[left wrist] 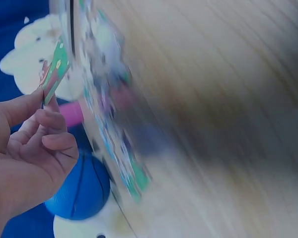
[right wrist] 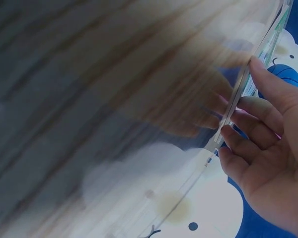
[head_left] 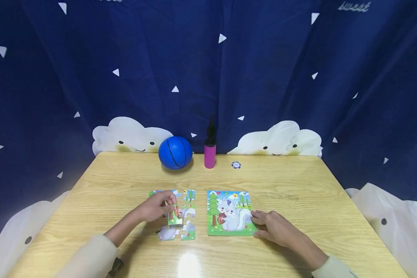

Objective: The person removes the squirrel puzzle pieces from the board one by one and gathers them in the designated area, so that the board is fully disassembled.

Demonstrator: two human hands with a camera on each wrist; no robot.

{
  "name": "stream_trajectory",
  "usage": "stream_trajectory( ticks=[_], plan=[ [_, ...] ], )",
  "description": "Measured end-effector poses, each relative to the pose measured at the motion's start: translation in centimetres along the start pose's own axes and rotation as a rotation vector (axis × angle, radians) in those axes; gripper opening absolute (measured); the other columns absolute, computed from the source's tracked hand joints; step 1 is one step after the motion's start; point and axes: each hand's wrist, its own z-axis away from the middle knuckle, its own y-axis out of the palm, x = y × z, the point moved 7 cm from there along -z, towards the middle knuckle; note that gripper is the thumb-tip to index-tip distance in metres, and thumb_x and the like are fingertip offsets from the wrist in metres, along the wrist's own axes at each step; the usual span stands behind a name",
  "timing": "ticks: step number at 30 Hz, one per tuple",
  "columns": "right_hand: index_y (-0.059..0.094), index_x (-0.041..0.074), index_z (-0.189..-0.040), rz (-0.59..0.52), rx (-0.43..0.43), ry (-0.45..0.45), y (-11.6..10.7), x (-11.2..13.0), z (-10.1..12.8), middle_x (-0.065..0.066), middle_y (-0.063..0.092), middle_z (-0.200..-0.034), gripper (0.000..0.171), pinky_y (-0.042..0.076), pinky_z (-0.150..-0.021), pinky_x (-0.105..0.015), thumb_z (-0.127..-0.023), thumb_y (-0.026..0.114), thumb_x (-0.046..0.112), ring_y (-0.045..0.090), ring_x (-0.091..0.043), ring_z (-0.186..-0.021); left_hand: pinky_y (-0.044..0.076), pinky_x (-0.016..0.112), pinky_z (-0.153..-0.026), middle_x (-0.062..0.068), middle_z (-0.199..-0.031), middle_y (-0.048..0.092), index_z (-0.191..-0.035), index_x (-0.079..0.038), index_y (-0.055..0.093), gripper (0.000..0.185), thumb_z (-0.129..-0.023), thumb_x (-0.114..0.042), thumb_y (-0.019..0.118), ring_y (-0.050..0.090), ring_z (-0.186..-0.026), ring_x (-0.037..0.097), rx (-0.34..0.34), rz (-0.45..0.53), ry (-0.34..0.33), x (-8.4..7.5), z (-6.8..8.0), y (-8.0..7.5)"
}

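Note:
Between the thumb and index finger of my left hand (head_left: 156, 207), a jigsaw puzzle piece (head_left: 174, 218) is pinched above the other pieces. That piece (left wrist: 58, 64) is tilted in the left wrist view, its printed side green with some brown-red. Below it lie several loosely spaced puzzle pieces (head_left: 167, 233) with grey, green and blue print, partly hidden by the hand. To their right is a square picture board (head_left: 232, 220) of a squirrel with an acorn. My right hand (head_left: 277, 228) rests at the board's right edge, fingertips (right wrist: 228, 133) low by the table.
At the back of the wooden table (head_left: 285, 185) sit a blue ball (head_left: 175, 152), a pink hand pump (head_left: 210, 155) with a black top and a small blue-and-white round chip (head_left: 236, 165). A dark blue curtain (head_left: 194, 58) with white clouds and triangles hangs behind.

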Motion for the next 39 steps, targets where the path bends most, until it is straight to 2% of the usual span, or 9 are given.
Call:
stream_trajectory(
  ticks=[3,7,11,16,23,30,35,39],
  plan=[
    [0.063,-0.002,-0.119,0.009,0.004,0.003,0.0,-0.1,0.0,-0.018,0.059,-0.128,0.048,0.047,-0.093,-0.048,-0.081,0.072,0.026,0.057,-0.034,-0.118,0.042,0.023,-0.055,0.014,-0.085,0.061,-0.097,0.002,0.054,0.005,-0.092,0.000,0.053,0.062,-0.068,0.031,-0.006,-0.024,-0.024,0.5,1.0,-1.1],
    [0.063,-0.002,-0.119,0.017,0.004,-0.001,-0.1,-0.1,0.2,-0.018,0.059,-0.128,0.048,0.047,-0.094,-0.049,-0.081,0.072,0.027,0.057,-0.034,-0.118,0.042,0.024,-0.062,0.012,-0.083,0.060,-0.097,0.001,0.054,0.005,-0.092,0.000,0.053,0.064,-0.068,0.024,0.026,-0.050,-0.036,1.0,2.4,-2.1],
    [0.064,-0.002,-0.118,0.020,-0.005,-0.004,-0.2,-0.1,0.3,-0.019,0.059,-0.127,0.047,0.047,-0.093,-0.049,-0.081,0.072,0.026,0.058,-0.034,-0.117,0.039,0.023,-0.065,0.014,-0.080,0.061,-0.097,0.004,0.055,0.007,-0.092,0.000,0.054,0.067,-0.067,0.022,0.073,-0.051,-0.028,1.6,3.5,-2.4],
    [0.064,-0.002,-0.117,0.032,-0.012,-0.017,-0.4,-0.1,0.3,-0.019,0.060,-0.126,0.047,0.047,-0.093,-0.050,-0.080,0.073,0.025,0.059,-0.035,-0.116,0.037,0.022,-0.063,0.015,-0.079,0.062,-0.094,0.003,0.056,0.006,-0.092,-0.003,0.055,0.066,-0.067,0.023,0.103,-0.058,-0.046,2.4,4.3,-2.6],
    [0.064,-0.002,-0.117,0.048,-0.009,-0.029,-0.4,-0.2,0.4,-0.019,0.061,-0.126,0.047,0.048,-0.091,-0.050,-0.080,0.073,0.026,0.059,-0.035,-0.115,0.040,0.022,-0.065,0.014,-0.076,0.061,-0.093,0.003,0.056,0.005,-0.091,-0.002,0.056,0.066,-0.067,0.021,0.112,-0.056,-0.045,3.3,4.8,-2.4],
    [0.065,-0.002,-0.117,0.056,-0.018,-0.039,-0.5,-0.2,0.6,-0.019,0.061,-0.125,0.047,0.048,-0.091,-0.049,-0.080,0.073,0.027,0.060,-0.035,-0.114,0.045,0.024,-0.062,0.012,-0.075,0.056,-0.091,0.002,0.057,0.004,-0.088,0.005,0.055,0.064,-0.061,0.022,0.079,-0.039,-0.072,3.6,4.9,-1.9],
    [0.065,-0.002,-0.116,0.046,-0.011,-0.020,-0.6,-0.2,0.4,-0.018,0.061,-0.124,0.048,0.048,-0.092,-0.049,-0.078,0.074,0.027,0.059,-0.035,-0.115,0.042,0.022,-0.059,0.006,-0.073,0.057,-0.089,0.000,0.058,0.004,-0.087,0.003,0.059,0.058,-0.062,0.014,0.050,-0.135,-0.094,3.9,4.9,-1.7],
    [0.067,-0.001,-0.113,-0.013,0.032,0.065,-0.8,-0.7,0.0,-0.017,0.063,-0.123,0.050,0.046,-0.094,-0.050,-0.076,0.076,0.032,0.058,-0.037,-0.116,0.041,0.021,-0.061,0.003,-0.074,0.057,-0.089,-0.001,0.060,0.003,-0.087,-0.002,0.061,0.052,-0.066,0.010,0.033,-0.192,-0.083,3.9,4.8,-1.9]
  ],
)
